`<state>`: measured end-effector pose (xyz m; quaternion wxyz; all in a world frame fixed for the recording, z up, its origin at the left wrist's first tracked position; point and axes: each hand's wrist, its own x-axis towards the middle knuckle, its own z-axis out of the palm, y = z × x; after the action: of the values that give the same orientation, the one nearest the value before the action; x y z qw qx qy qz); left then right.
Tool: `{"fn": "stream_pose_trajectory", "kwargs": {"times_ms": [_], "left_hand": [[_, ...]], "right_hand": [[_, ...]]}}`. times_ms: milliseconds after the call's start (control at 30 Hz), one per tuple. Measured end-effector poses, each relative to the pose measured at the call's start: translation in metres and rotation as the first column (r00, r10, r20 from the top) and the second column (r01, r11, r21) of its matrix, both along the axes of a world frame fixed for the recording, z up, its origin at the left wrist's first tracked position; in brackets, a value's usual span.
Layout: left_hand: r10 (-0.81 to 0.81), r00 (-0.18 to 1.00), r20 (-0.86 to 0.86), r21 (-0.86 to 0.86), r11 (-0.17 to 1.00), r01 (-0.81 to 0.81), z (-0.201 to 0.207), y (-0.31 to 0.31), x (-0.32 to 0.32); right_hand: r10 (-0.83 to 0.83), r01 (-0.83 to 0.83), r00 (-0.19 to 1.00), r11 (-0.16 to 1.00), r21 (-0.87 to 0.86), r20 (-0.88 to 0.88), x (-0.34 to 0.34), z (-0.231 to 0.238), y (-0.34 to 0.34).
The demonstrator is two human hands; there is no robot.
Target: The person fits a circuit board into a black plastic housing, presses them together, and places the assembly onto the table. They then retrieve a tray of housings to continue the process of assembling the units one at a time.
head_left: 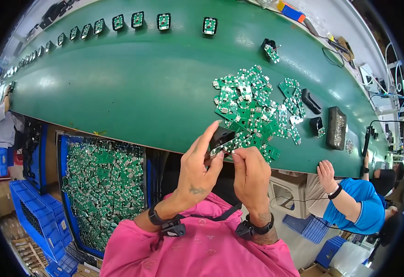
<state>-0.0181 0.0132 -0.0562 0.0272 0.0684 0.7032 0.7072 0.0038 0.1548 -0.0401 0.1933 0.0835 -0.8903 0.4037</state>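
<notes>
My left hand is wrapped round a small black plastic case at the near edge of the green table. Against the case's near side lies a green circuit board, partly covered by my fingers. My right hand is closed in a pinch at the board's right end; whether the fingertips also hold a small part or wire cannot be made out. Just beyond both hands spreads a loose heap of green circuit boards.
Black cases with boards in them, such as this case, form a curved row along the far side. A blue crate full of boards stands at lower left. Right of the heap sits a dark tray of small metal parts, near a co-worker's hand.
</notes>
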Motion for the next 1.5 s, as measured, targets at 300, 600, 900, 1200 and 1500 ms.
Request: {"fn": "stream_pose_trajectory", "kwargs": {"times_ms": [300, 600, 900, 1200, 1500], "left_hand": [[-0.062, 0.977, -0.206, -0.244, 0.970, 0.010, 0.011, -0.004, -0.005], [-0.123, 0.991, -0.044, -0.111, 0.987, 0.118, 0.017, -0.009, -0.004], [-0.152, 0.984, -0.092, -0.210, 0.969, 0.130, 0.018, -0.011, -0.004], [-0.152, 0.979, -0.133, -0.227, 0.967, 0.119, 0.018, -0.010, -0.004], [-0.088, 0.952, -0.293, -0.464, 0.884, -0.061, 0.018, 0.002, 0.004]], "right_hand": [[0.120, -0.150, 0.979, 0.973, 0.177, 0.166, -0.009, 0.031, 0.004], [0.173, -0.202, 0.962, 0.972, 0.123, 0.210, -0.008, 0.034, 0.008], [0.173, -0.226, 0.952, 0.954, 0.197, 0.254, -0.007, 0.037, 0.011], [0.170, -0.209, 0.960, 0.964, 0.166, 0.222, -0.007, 0.036, 0.012], [0.094, -0.144, 0.976, 0.954, 0.264, 0.196, -0.003, 0.029, 0.001]]}}
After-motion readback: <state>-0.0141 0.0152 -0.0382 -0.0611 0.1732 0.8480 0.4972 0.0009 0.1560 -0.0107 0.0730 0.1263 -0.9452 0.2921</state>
